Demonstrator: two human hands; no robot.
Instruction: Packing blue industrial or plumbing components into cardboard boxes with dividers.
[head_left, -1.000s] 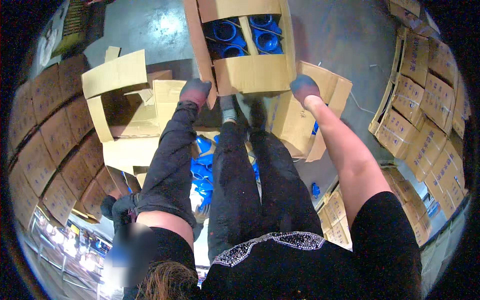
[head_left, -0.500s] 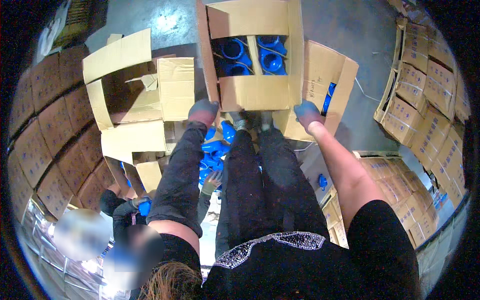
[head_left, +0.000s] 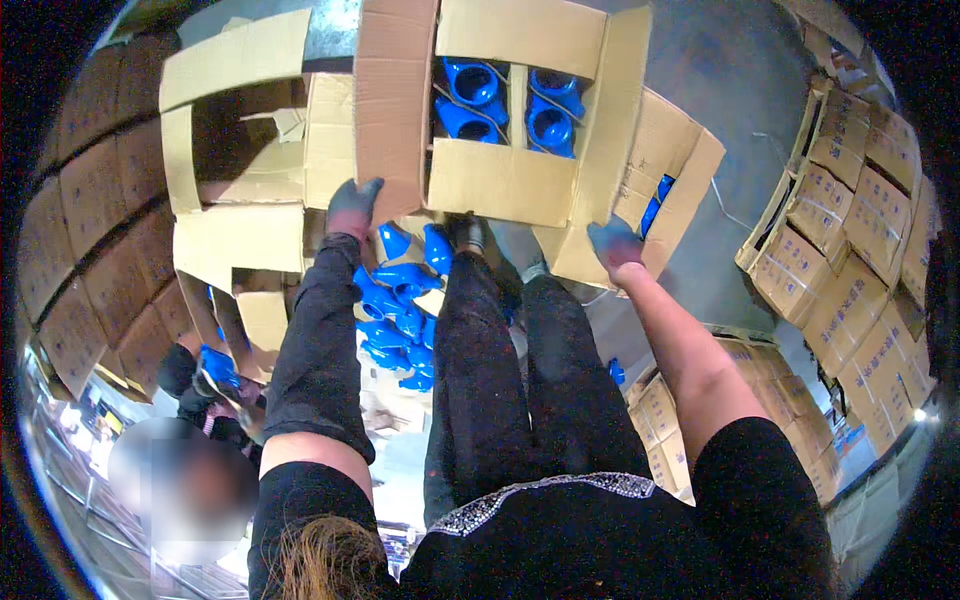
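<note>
In front of me stands an open cardboard box point(head_left: 505, 183) with its flaps folded out. Several blue round-mouthed fittings point(head_left: 475, 88) sit inside, parted by cardboard dividers. My left hand point(head_left: 352, 208), in a dark glove, grips the near corner of the left box flap point(head_left: 395, 100). My gloved right hand point(head_left: 615, 243) is closed at the near corner of the right box flap point(head_left: 606, 130); its fingertips are partly hidden. More loose blue fittings point(head_left: 395, 315) lie in a pile between my left arm and my legs.
Another open box point(head_left: 240, 240) stands at left, and a further one point(head_left: 685, 165) with blue showing lies at right. Stacked cartons point(head_left: 90, 230) rise at far left, more cartons point(head_left: 855, 210) at right. A co-worker's gloved hand point(head_left: 215, 375) is at lower left near a blue fitting.
The left and right flaps have spread further outward. My left hand has moved left with its flap, while my right hand stays near its place. The co-worker's hands have shifted left.
</note>
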